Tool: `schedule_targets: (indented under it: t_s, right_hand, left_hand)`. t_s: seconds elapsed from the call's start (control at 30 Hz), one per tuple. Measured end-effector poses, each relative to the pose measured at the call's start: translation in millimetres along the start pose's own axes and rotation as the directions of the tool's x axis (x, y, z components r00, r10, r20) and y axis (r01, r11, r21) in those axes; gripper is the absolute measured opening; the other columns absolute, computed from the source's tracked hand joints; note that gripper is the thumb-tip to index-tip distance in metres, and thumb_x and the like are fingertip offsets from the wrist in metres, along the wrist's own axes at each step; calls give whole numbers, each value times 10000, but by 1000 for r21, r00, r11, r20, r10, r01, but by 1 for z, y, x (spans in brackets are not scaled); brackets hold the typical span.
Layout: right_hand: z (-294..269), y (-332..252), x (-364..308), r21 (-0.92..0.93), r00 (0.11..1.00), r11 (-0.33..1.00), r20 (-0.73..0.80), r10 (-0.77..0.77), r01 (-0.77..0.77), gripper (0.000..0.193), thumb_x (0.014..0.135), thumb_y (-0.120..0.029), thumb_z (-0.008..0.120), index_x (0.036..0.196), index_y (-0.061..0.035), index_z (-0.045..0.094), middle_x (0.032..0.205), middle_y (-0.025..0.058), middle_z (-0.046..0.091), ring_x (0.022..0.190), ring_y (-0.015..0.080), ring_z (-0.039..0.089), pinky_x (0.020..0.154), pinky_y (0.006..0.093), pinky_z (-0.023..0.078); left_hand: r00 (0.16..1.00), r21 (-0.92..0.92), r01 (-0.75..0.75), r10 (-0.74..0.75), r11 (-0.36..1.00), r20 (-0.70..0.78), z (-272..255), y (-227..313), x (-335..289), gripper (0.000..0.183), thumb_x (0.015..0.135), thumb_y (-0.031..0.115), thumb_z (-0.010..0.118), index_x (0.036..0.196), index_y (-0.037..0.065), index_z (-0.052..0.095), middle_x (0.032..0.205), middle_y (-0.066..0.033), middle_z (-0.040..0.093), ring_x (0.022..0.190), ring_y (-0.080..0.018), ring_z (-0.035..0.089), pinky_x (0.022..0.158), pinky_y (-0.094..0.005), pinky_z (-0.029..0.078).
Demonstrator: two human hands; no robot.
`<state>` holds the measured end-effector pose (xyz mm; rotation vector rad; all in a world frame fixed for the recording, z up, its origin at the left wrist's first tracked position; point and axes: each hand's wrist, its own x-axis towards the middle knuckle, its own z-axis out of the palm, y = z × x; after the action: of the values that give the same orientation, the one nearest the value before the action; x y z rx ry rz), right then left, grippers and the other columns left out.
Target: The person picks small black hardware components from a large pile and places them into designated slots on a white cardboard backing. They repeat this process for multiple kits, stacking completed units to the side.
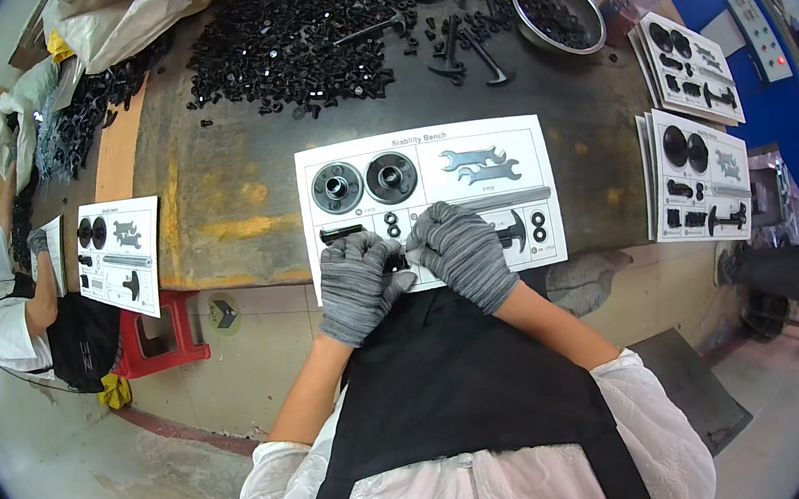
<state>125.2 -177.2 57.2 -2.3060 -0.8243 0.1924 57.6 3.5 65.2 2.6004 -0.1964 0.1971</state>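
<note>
A white parts card (532, 146) lies on the table in front of me, with pictures and sealed parts in several boxed sections. Two black round flanges, a pair of silver wrenches (481, 164) and a long grey bar show on it. My left hand (358, 290), in a grey striped glove, is closed over its lower left area. Beside it my right hand (464, 253), gloved alike, has its fingers pinched together at the card's lower middle. Small black pieces (396, 262) show between the hands; what the fingertips hold is too small to make out.
A heap of black bolts (291, 42) covers the far table, with black T-shaped handles (491, 61) to its right. A metal bowl (558, 14) holds more black parts. Stacked cards (697, 172) lie at right. A co-worker (14, 310) sits at left, near another card (118, 256) and a red stool (159, 337).
</note>
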Motion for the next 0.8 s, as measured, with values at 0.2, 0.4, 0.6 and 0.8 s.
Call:
schedule_targets:
  t_s: [0.2,0.4,0.6,0.8]
  right_hand:
    - [11,0,0,-50,999,998,-43,-28,26,245,758,-281,723,869,-80,637,928,88,580,887,264,592,777,400,497]
    - [0,-20,-7,-28,987,992,-102,-124,122,232,785,-263,720,879,-56,673,877,83,609,864,254,617,760,370,507]
    - [1,-17,-53,317,934,944,356,-25,-95,469,964,-483,506,760,-92,667,735,70,637,694,252,637,709,378,507]
    - [21,-3,-74,483,815,752,566,123,-449,517,984,-496,473,737,-109,712,664,76,648,651,206,627,737,331,505]
  left_hand:
    - [999,73,0,-4,997,54,5,-5,-2,402,665,327,820,996,139,694,1019,-61,607,990,-281,543,867,-424,406]
    - [990,62,56,-47,997,-136,-16,-9,-16,292,772,280,733,1006,123,656,975,-91,600,971,-278,567,876,-446,417]
    - [845,-106,483,-494,869,-206,-13,-66,-48,150,907,127,605,1013,20,597,871,-181,642,783,-319,634,745,-410,511]
    - [867,-76,468,-474,881,-158,1,-74,-52,133,934,112,577,1020,13,602,866,-177,663,769,-290,640,716,-384,512]
